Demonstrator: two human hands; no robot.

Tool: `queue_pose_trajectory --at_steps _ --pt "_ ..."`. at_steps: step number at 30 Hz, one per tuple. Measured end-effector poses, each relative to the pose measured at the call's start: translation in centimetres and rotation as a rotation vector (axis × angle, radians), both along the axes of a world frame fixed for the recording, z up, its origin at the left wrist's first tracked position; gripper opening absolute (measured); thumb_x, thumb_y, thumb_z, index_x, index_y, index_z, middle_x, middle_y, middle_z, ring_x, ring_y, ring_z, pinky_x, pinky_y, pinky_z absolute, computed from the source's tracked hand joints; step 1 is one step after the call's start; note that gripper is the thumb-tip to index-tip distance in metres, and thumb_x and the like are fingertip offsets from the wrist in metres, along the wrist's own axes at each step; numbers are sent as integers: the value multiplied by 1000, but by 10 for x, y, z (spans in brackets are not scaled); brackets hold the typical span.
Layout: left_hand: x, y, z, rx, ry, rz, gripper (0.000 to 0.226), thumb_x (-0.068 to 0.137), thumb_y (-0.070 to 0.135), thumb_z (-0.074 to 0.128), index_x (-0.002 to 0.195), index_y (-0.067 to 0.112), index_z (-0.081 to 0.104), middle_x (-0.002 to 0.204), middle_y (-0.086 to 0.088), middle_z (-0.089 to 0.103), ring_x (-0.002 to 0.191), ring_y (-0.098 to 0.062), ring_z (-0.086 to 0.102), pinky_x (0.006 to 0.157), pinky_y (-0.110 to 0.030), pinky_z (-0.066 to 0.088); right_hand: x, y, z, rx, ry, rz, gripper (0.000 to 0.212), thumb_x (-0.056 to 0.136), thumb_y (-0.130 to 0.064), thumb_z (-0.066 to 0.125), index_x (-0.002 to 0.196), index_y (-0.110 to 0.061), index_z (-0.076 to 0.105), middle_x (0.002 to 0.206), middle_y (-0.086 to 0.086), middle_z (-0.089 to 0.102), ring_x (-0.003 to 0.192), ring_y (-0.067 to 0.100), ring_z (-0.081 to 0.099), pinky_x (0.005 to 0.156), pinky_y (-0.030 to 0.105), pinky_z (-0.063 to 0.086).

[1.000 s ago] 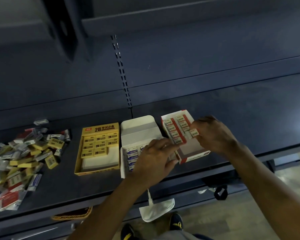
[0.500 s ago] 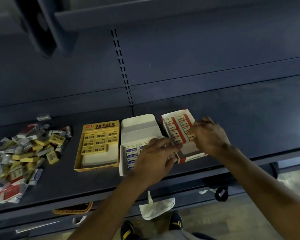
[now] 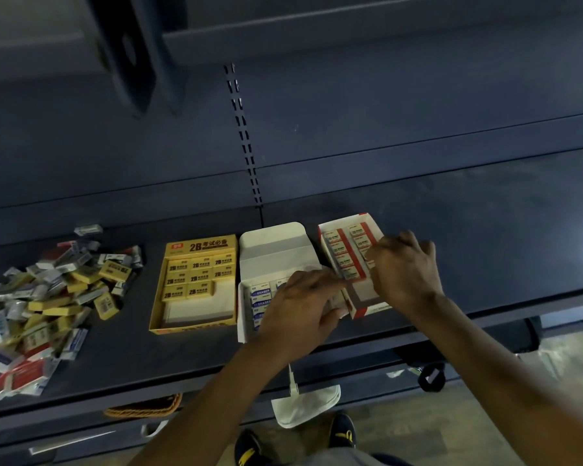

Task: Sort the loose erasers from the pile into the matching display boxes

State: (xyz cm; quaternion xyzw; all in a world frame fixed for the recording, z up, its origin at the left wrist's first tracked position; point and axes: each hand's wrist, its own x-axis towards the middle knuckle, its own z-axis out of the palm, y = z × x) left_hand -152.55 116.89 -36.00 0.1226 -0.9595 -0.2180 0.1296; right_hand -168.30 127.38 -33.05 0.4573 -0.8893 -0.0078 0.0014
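Shelf [image 3: 485,247] | right hand [image 3: 406,267] in red box [image 3: 374,309] | left hand [image 3: 300,307] beside

Two bare arms reach in from the bottom of the frame and converge near its centre. The left forearm [image 3: 216,391] rises from bottom centre on a rightward slant, wrist held straight. The left grip [image 3: 300,307] lies back-up, its fingers stretched almost straight and close together toward the right, and the thumb is spread apart beneath them. The right forearm [image 3: 505,371] enters from the lower right corner and angles left. The right grip [image 3: 406,270] is arched knuckles-up, farther forward than the left, with fingers curled down and leftward. Whether their tips pinch anything cannot be told. The two sets of fingertips sit near each other, not touching.
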Motion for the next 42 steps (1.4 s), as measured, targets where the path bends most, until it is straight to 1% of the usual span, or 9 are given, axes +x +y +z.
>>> queue_pose_trajectory --at_steps 5,8,12,18,23,26,32,38,42 --pt "19 -16 6 -119 31 135 37 76 29 68 112 18 64 113 -3 64 104 -24 58 85 -35 50 32 -24 -5 -189 -51 103 20 85 -23 57 102 -16 64 111 5 62 114 28 47 89 43 43" --pt "33 -30 9 -127 -8 210 42 74 31 65 112 15 65 112 -6 65 101 -27 60 84 -34 51 54 -42 -6 -283 -141 167 15 82 -18 62 95 -13 67 101 7 64 105 29 53 78 40 50" --pt "57 -48 8 -154 -12 293 46 68 18 77 112 12 65 106 -9 67 97 -30 62 80 -35 53 82 -66 -5 -321 -169 281 22 77 -14 67 99 -10 67 102 9 64 103 30 55 78 39 52" --pt "93 -71 13 -219 38 368 33 74 27 58 101 10 67 94 -8 69 84 -28 65 70 -29 54 118 -100 -11 -357 -227 421 17 77 -14 67 94 -12 67 93 6 62 96 27 54 75 34 51" --pt "127 -90 13 -204 21 440 30 73 24 62 100 11 69 94 -8 69 83 -29 65 71 -33 54 144 -125 -18 -387 -295 494 12 71 -12 71 82 -12 67 86 5 62 85 28 57 67 35 52" --pt "147 -103 12 -238 15 490 31 64 13 79 93 9 70 88 -8 68 74 -29 66 61 -28 53 157 -138 -17 -345 -297 509 11 75 -14 68 87 -12 69 93 5 63 95 28 55 75 38 51" --pt "189 -141 0 -151 -37 734 27 78 17 72 104 10 67 93 -14 68 79 -32 66 62 -33 52 174 -168 -13 -221 -356 535 24 91 -23 53 111 -15 63 115 2 57 115 21 43 95 31 36" --pt "209 -164 -9 -165 -76 819 7 82 12 65 88 9 67 86 -12 67 70 -29 65 56 -30 50 186 -204 -13 -205 -433 513 25 93 -22 50 115 -18 62 115 1 58 111 19 49 90 29 38" --pt "209 -166 -11 -175 -111 893 17 91 25 57 95 12 67 84 -8 69 70 -25 66 54 -24 42 196 -226 -10 -227 -447 527 26 92 -21 53 117 -16 61 113 4 61 107 20 53 87 31 41"
